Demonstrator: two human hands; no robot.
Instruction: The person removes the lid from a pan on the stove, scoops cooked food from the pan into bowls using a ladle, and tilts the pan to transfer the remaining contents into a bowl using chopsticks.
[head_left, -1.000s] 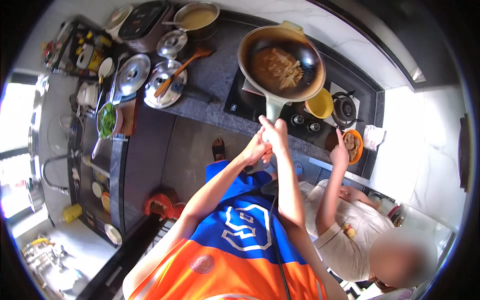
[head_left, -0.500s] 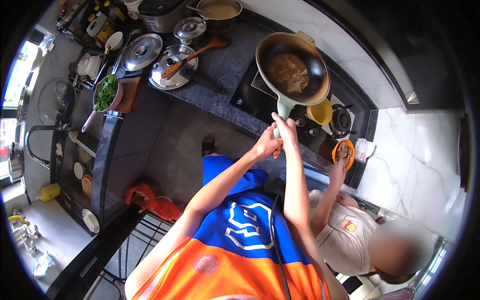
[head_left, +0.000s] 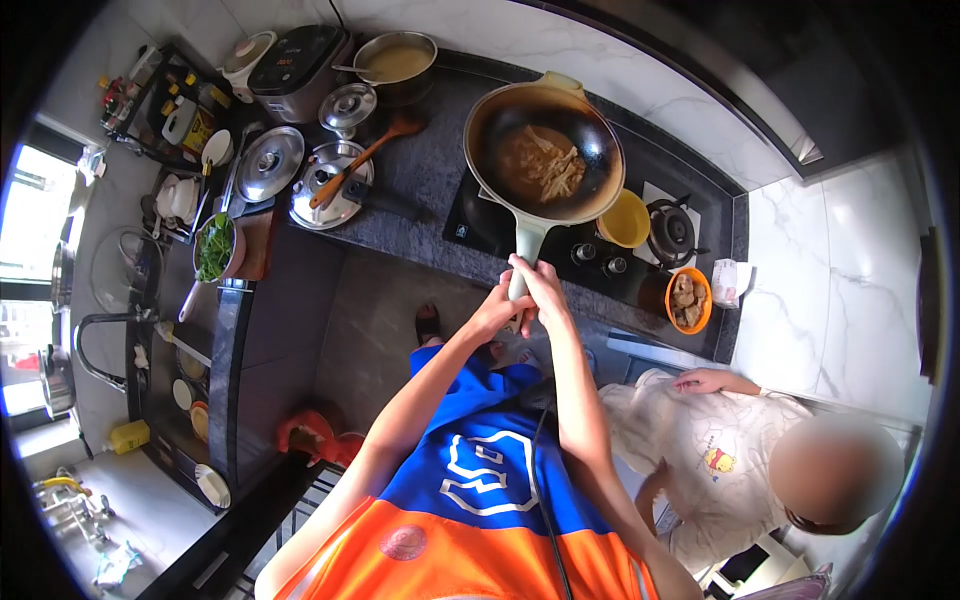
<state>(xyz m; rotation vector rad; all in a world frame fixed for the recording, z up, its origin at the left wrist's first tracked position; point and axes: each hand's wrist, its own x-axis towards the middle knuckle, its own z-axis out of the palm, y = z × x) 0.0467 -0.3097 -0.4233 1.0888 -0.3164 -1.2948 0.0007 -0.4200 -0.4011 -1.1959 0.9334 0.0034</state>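
Note:
Both my hands grip the pale green handle of a large wok (head_left: pixel 600 185) over the cooktop. My left hand (head_left: pixel 494 311) is closed round the handle's lower end. Just beside it, my right hand (head_left: pixel 541 290) wraps the handle from the right, touching the left. Inside the wok lie brown liquid and pale shredded food (head_left: pixel 560 178). I cannot tell whether the wok's base touches the cooktop. A yellow bowl (head_left: pixel 624 219) stands close to the wok's right side.
An orange bowl of meat pieces (head_left: pixel 688 302) stands near the counter's right end, by a burner (head_left: pixel 676 233). Another person (head_left: pixel 690 450) is at my right. To the left are a wooden spatula (head_left: pixel 365 165), pot lids (head_left: pixel 270 165) and a pan of greens (head_left: pixel 216 248).
The wok has shifted left relative to the yellow bowl, with both my hands still on its handle. The other person's hand has left the orange bowl. My view has shifted somewhat.

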